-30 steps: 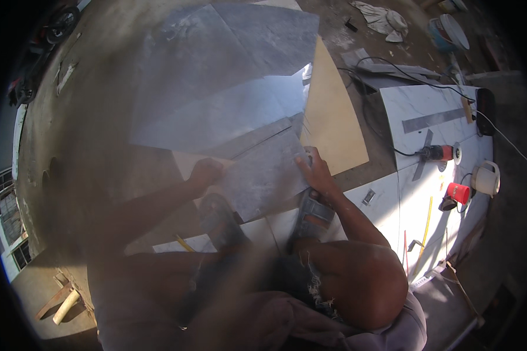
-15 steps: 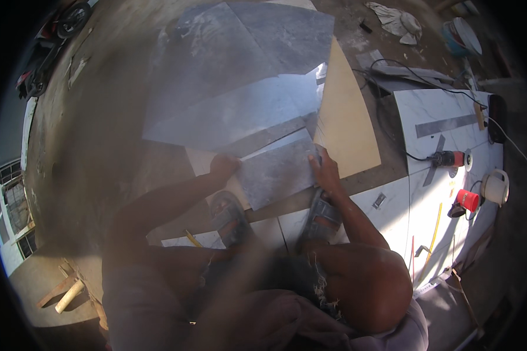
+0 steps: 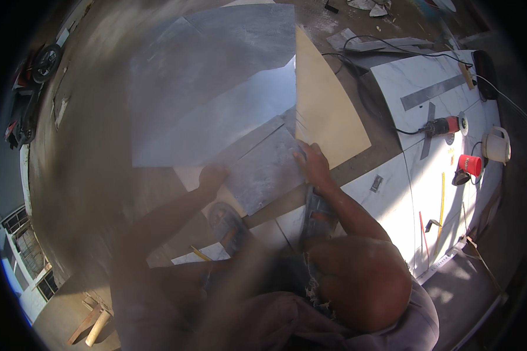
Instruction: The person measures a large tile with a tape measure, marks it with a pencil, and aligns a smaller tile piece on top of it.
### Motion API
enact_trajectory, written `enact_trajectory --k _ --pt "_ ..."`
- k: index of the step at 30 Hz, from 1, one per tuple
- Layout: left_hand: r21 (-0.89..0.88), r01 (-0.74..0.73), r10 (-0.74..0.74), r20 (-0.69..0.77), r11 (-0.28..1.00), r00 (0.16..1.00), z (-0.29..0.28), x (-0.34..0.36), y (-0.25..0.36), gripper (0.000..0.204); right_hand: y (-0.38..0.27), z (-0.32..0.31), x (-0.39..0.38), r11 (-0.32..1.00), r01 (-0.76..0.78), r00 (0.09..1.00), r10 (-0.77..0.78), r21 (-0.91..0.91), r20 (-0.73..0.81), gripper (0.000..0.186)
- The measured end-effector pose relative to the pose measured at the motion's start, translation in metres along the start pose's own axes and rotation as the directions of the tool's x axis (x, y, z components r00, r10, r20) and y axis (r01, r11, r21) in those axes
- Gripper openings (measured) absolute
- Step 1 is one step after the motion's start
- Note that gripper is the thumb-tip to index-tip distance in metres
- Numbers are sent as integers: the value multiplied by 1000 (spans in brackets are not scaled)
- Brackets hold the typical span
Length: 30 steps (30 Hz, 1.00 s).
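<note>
A grey rectangular tile piece (image 3: 266, 172) lies in front of me between my hands, over the near part of a stack. My left hand (image 3: 214, 176), a little hazy, is closed on its left edge. At its right edge my right hand (image 3: 315, 164) grips with the thumb on top. Along the piece's far side lies a narrow grey tile strip (image 3: 255, 140), almost touching it. Beyond spreads a large glossy grey tile (image 3: 211, 99), with a beige tile (image 3: 328, 96) sticking out to the right. Blur smears much of the left side.
White marbled tiles (image 3: 363, 202) cover the floor at right. On them are an angle grinder (image 3: 445, 126) with its cord, a red cup (image 3: 469, 165), a white jug (image 3: 498, 145) and a yellow stick (image 3: 442, 199). A hammer (image 3: 98, 327) lies lower left. A motorbike (image 3: 32, 82) stands far left.
The tile piece has come down against the strip, narrowing the bright gap between them. Both hands stay on it. The whole view has shifted and turned slightly.
</note>
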<state>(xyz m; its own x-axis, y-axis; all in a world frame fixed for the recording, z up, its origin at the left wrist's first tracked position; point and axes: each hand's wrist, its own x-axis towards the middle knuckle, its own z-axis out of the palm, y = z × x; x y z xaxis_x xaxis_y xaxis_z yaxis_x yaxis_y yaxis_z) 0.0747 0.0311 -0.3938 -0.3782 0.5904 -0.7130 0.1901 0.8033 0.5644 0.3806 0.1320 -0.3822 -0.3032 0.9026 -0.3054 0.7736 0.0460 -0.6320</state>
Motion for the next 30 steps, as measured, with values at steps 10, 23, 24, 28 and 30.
enact_trajectory --k 10,23,24,28,30 --pt "-200 126 -111 84 972 990 -1 10 -5 16 10 3 7 999 -28 996 25 -27 -80 34" --pt "28 -29 23 181 999 983 -6 11 -8 13 -1 -5 14 991 -93 995 96 -92 20 31" --pt "31 -32 26 177 999 984 -6 14 -11 13 -3 -8 16 991 -98 995 101 -93 22 31" --pt "386 -239 191 159 891 969 -7 20 -4 23 0 -9 19 993 -91 996 91 -70 0 32" --pt "481 -188 133 145 856 980 -5 13 8 32 1 -8 19 994 -85 996 85 -66 -14 31"
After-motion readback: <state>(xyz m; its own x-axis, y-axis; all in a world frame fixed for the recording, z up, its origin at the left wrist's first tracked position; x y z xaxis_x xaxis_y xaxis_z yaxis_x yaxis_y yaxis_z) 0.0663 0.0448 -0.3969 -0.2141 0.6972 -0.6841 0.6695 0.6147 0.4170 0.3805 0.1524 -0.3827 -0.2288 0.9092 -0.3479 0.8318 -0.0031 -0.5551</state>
